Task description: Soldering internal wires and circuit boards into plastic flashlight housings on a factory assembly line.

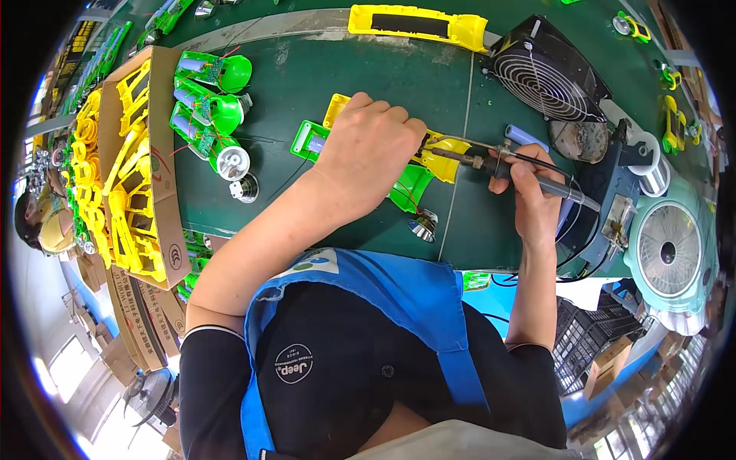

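Note:
My right hand grips a soldering iron with a thin metal tube along its top. Its tip points left, reaching close to the fingers of my left hand. Those fingers are curled over a yellow plastic housing, and whatever they pinch is hidden beneath them. Out from under my left hand show a green plastic piece and a green lamp shell. A wire leads from that shell to a shiny reflector.
At left, a cardboard box holds yellow frames beside several green lamp shells. Black fan, blue cylindrical cell, solder spool and mint-green fan stand at right. A yellow housing lies at the far side.

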### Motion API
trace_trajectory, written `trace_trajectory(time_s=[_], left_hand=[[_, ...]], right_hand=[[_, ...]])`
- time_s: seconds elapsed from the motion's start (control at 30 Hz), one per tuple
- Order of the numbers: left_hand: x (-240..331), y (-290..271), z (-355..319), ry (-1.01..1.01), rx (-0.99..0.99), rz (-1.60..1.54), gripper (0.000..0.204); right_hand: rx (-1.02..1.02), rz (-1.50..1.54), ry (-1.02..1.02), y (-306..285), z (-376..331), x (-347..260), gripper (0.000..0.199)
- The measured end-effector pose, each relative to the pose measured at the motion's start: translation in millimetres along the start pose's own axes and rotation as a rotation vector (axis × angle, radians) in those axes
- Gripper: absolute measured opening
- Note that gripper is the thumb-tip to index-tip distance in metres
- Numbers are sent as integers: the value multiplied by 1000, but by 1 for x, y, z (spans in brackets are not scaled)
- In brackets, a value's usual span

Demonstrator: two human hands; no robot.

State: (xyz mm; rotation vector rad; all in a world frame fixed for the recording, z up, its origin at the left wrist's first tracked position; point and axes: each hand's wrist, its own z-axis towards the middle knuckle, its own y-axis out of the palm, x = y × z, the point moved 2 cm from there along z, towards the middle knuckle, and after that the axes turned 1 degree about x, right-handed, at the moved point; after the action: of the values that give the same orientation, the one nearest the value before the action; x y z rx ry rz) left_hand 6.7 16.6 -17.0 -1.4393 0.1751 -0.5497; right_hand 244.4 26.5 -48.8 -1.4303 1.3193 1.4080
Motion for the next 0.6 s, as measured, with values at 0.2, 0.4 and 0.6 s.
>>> trace_trajectory(time_s=[0.2, 0.4, 0.6], left_hand=[[-1, -2, 3, 22, -45, 10, 2], [0, -2, 4, 19, -61, 23, 2], [5, -3, 3, -3, -87, 54, 6]], right_hand=[[-17, -96, 42, 4, 0, -2, 14], [-12, -114, 42, 6, 0, -4, 15], [3, -176, 48, 7, -4, -7, 14]])
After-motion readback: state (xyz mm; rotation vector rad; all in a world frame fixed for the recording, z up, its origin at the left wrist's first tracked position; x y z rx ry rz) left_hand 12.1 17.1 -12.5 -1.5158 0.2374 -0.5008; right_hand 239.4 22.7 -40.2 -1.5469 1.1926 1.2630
